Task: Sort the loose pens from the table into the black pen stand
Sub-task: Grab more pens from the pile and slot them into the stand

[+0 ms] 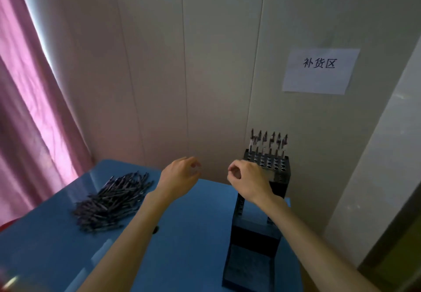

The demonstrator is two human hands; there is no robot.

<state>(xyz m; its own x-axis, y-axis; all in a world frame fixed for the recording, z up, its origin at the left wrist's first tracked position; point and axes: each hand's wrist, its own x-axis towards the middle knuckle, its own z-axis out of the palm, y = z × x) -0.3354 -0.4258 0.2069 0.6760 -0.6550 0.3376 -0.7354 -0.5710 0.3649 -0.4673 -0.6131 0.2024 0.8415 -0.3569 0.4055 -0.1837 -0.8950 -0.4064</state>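
A heap of loose dark pens (111, 199) lies on the blue table (182, 234) at the left. The stepped black pen stand (257, 241) rises at the right, and its top tier (273, 166) has rows of holes with several pens (268, 142) upright in the back rows. My left hand (180, 177) hovers over the table's middle with loosely curled fingers and holds nothing. My right hand (248, 179) hangs just left of the stand's top tier, fingers curled; I see no pen in it.
A panelled wall stands close behind the table with a paper sign (319, 70) on it. A pink curtain (29, 120) hangs at the left. A small dark object (155, 229) lies on the table under my left forearm.
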